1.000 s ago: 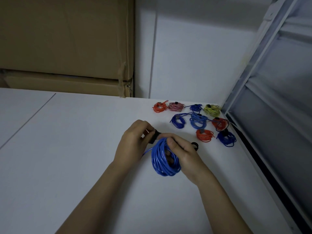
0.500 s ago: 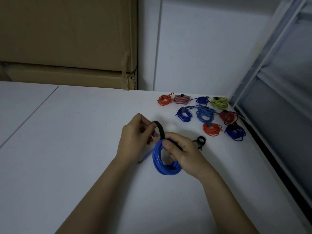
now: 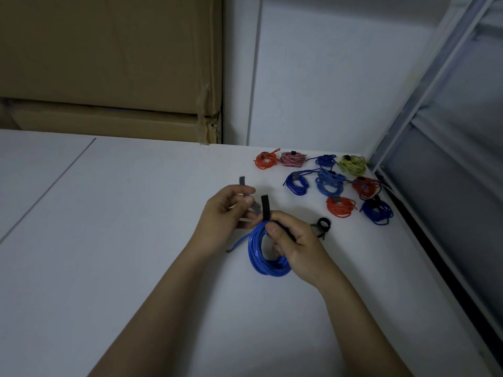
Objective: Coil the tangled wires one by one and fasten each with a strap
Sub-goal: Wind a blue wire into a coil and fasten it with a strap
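White counter fills the view, cardboard boxes stacked behind its far edge, a metal frame along the right edge. Up in the far right corner, nine strapped coils sit in a cluster: red, pink, blue, yellow-green, each well apart from the hands. Mid-counter, the blue coil stands on edge, its ring upright and seen nearly edge-on, long axis running top to bottom, with one loose end trailing left toward the counter under the left wrist. Right hand has its grip clamped on the coil's upper right arc, thumb pressing over the top strands, fingers through the ring, so most of the coil hangs below and left of the grip. The black strap rises straight up from the coil's top, just above that thumb, free tip pointing away. Left hand, just left of the strap, pinches a grey strap piece between fingertips, its end poking above the fingers. A spare rolled strap lies on the counter just beyond the right hand.
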A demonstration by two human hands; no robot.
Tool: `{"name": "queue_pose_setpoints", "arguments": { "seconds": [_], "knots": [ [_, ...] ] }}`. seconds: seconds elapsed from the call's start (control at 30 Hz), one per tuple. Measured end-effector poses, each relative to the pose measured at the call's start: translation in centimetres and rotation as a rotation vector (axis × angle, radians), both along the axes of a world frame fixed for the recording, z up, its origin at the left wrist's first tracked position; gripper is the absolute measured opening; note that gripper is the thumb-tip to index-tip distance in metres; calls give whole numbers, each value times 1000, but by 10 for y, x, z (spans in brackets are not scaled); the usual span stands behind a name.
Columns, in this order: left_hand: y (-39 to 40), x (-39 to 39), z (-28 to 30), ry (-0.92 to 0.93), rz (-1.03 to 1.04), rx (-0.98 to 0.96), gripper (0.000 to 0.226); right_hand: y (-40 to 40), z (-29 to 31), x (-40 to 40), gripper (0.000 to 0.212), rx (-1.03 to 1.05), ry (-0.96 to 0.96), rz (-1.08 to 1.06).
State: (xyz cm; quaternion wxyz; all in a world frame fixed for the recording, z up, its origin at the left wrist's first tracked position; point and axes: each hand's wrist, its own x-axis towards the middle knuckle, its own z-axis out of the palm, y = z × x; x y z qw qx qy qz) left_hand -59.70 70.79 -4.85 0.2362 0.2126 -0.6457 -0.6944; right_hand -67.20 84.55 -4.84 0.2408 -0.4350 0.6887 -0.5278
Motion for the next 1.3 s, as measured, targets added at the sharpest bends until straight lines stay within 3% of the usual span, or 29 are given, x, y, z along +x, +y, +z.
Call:
{"name": "queue_pose_setpoints", "arguments": {
  "seconds": [0.2, 0.47, 0.63, 0.7, 0.8, 0.9, 0.97, 1.13, 1.3],
  "knots": [
    [-6, 7, -1, -75, -227, 98, 35, 3, 0, -1, 23, -10, 8, 18],
    [-12, 7, 0, -16, -144, 227, 41, 7, -2, 0, 29, -12, -3, 37],
    [-11, 9, 2, 26, -161, 263, 63, 7, -1, -2, 30, -31, -23, 39],
    [-12, 8, 0, 29, -99, 184, 59, 6, -2, -1, 30, -40, -25, 39],
    [-15, 5, -9, -14, 102, -91, 56, 6, -3, -2, 28, -94, -54, 55],
    [-9, 3, -11, -19, 177, -339, 58, 8, -3, -4, 27, -168, -200, 118],
    [-4, 2, -10, 14, 111, -365, 59, 9, -2, -4, 21, -193, -277, 144],
    [-2, 7, -7, -11, -201, -128, 50, 9, -3, -8, 6, -173, -290, 20],
    [-9, 12, -3, 5, -308, -21, 48, 13, -2, -11, 5, -193, -305, -19]
  ]
}}
